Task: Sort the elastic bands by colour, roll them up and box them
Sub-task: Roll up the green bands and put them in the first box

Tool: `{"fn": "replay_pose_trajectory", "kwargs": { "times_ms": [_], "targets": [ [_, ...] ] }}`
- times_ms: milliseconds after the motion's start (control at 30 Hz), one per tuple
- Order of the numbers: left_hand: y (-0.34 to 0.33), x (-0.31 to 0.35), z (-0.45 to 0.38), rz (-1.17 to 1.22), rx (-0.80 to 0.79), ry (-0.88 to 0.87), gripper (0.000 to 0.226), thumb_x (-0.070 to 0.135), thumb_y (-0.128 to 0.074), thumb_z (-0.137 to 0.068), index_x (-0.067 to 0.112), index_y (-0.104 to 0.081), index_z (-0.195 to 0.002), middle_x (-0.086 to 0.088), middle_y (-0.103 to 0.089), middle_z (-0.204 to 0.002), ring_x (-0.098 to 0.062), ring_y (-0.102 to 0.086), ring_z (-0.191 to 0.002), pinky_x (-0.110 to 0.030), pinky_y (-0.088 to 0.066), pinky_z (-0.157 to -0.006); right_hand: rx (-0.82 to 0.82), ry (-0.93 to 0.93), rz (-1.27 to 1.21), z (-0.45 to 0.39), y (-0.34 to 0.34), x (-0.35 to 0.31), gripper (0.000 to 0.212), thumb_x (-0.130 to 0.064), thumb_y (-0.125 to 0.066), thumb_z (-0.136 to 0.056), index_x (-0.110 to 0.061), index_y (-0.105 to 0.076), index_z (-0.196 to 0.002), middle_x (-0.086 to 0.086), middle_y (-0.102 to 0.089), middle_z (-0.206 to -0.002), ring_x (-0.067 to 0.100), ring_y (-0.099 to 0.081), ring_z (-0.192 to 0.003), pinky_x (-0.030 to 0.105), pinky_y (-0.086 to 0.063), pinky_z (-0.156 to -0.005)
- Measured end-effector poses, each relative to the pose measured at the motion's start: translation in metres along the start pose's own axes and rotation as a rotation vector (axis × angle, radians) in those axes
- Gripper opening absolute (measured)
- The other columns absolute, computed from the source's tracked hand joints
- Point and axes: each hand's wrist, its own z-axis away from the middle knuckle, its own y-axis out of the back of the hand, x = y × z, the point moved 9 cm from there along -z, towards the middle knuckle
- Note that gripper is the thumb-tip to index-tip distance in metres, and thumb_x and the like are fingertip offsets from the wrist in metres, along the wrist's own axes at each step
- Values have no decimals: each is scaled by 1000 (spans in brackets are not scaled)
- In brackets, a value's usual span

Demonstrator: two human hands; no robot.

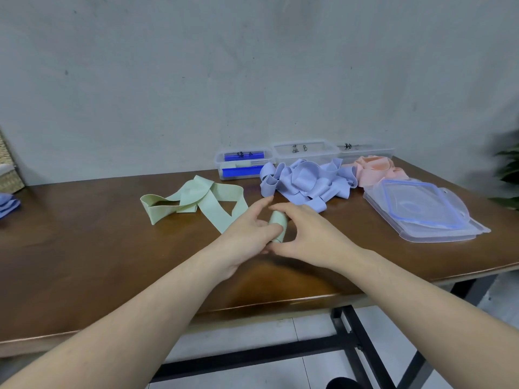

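- The wooden table point(84, 248) carries everything.
- The green band point(193, 202) trails left and away from the hands.
- Its rolled end point(276, 224), long axis running near-to-far, is pinched between left hand point(247, 234) and right hand point(311, 237).
- The middle box point(304, 151) reads "B".

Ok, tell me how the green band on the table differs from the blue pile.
The green band is a single strip, while the blue pile is many bands tangled together. The green band is partly rolled, its rolled end held between the left hand and the right hand; the blue pile lies loose and untouched. The green band lies in front of the left-most box, the blue pile in front of the middle box. Both are wide, flat, pastel bands on the table.
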Motion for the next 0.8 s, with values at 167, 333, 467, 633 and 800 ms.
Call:
{"fn": "replay_pose_trajectory", "kwargs": {
  "times_ms": [167, 333, 467, 633, 800],
  "targets": [
    [16, 4, -26, 49, 34, -1, 62, 18, -61, -93, 38, -36, -147, -5, -70, -84, -13, -64, -80, -33, -57, -86, 21, -89, -19, -29, 6, 11, 59, -42, -70, -82, -34, -52, -137, -16, -61, -109, 1, -56, -88, 13, -38, -65],
    [31, 6, -70, 165, 16, 19, 56, 15, -62, -93, 32, -41, -142, -7, -72, -99, -12, -70, -89, -28, -59, -80, 69, -154, -3, -71, 13, 25, 52, -38, -68, -82, -32, -56, -132, -14, -64, -92, 4, -60, -83, 26, -52, -67],
    [53, 6, -120, 167, 13, 13, 46, 16, -63, -90, 28, -52, -134, -6, -71, -112, -13, -71, -93, -25, -58, -74, 104, -198, -50, -116, 9, 40, 49, -39, -68, -80, -38, -51, -127, -13, -67, -91, 2, -63, -84, 36, -57, -78],
    [94, 10, -186, 90, 34, 1, 41, 17, -63, -90, 27, -55, -129, -3, -73, -94, -10, -70, -76, -21, -55, -68, 143, -140, -106, -182, 5, 60, 53, -59, -70, -68, -47, -58, -118, -19, -67, -94, 0, -62, -86, 27, -54, -80],
    [136, 4, -246, -21, 42, 16, 40, 21, -67, -86, 31, -56, -123, -4, -70, -87, -9, -62, -64, -23, -51, -68, 21, -60, -33, -242, -2, 79, 44, -49, -75, -83, -46, -58, -124, -31, -63, -100, -3, -58, -94, 12, -44, -83]
  ]
}}
